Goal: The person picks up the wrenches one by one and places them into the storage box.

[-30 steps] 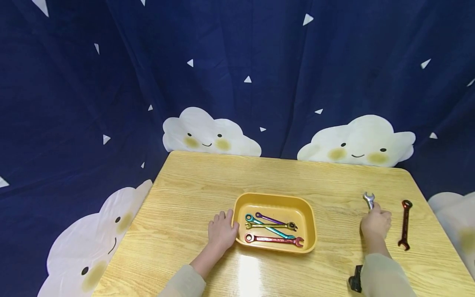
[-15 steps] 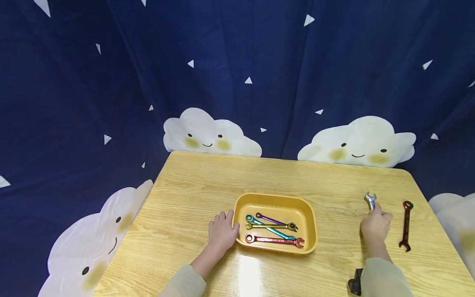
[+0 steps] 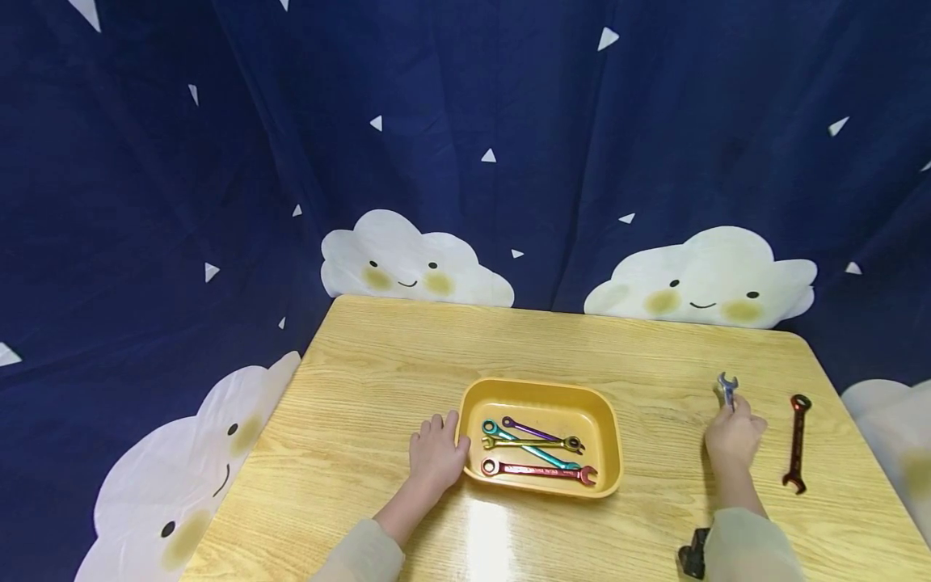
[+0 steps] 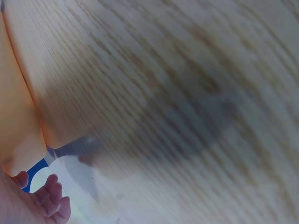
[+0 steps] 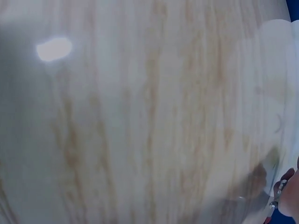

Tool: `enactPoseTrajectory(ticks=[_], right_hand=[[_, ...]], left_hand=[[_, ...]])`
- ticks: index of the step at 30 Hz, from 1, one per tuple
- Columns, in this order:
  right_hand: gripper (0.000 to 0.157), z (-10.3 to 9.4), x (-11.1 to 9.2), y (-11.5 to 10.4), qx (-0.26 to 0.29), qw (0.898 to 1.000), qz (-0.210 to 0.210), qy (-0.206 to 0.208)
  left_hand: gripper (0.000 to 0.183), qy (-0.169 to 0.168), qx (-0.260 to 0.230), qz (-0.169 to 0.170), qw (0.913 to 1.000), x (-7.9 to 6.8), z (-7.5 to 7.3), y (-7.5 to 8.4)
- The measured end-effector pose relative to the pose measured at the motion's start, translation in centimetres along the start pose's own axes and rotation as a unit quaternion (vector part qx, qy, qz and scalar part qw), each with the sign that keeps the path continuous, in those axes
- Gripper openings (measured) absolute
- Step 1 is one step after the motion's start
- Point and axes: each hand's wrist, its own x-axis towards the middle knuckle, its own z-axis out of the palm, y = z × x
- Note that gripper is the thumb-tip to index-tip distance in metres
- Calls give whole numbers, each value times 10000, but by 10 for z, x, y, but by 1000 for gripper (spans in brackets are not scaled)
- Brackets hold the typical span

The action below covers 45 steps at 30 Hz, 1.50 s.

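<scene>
In the head view my right hand (image 3: 732, 435) pinches a silver wrench (image 3: 727, 391), its open-ended jaw pointing away from me; the rest is hidden by the hand. The right wrist view catches part of the wrench (image 5: 274, 203) beside the fingers at the lower right edge. My left hand (image 3: 436, 453) lies against the left side of a yellow tray (image 3: 607, 404), thumb at the rim and fingers loosely bent. Inside the tray are a purple wrench (image 3: 529, 428), a teal wrench (image 3: 541, 457), a gold wrench (image 3: 527, 442) and a red wrench (image 3: 538, 470).
Right of my right hand, a dark red wrench (image 3: 797, 444) lies on the wooden table (image 3: 393, 347). A black object (image 3: 693, 554) sits by the right sleeve. A dark blue curtain (image 3: 436, 121) with printed clouds hangs behind and beside the table.
The silver wrench's visible end and my right hand have shifted very slightly. My left hand, the tray and the wrenches in it stay where they were.
</scene>
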Motion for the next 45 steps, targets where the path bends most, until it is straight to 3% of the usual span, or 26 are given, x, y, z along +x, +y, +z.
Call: enactPoseTrajectory(ticks=[10, 25, 32, 38, 45], right_hand=[[45, 1, -2, -12, 389, 9987, -42, 340], [35, 2, -5, -48, 494, 9892, -903, 1040], [34, 2, -14, -68, 547, 9855, -1244, 1014], [31, 7, -18, -76, 674, 9765, -1662, 1198], [28, 11, -27, -88, 825, 9692, -2035, 1116]], left_hand=[[32, -37, -5, 5, 10000, 0, 0, 0], [32, -23, 19, 17, 10000, 0, -1, 1], [31, 1, -7, 19, 10000, 0, -1, 0], [31, 6, -23, 19, 10000, 0, -1, 0], [33, 3, -31, 31, 10000, 0, 0, 0]])
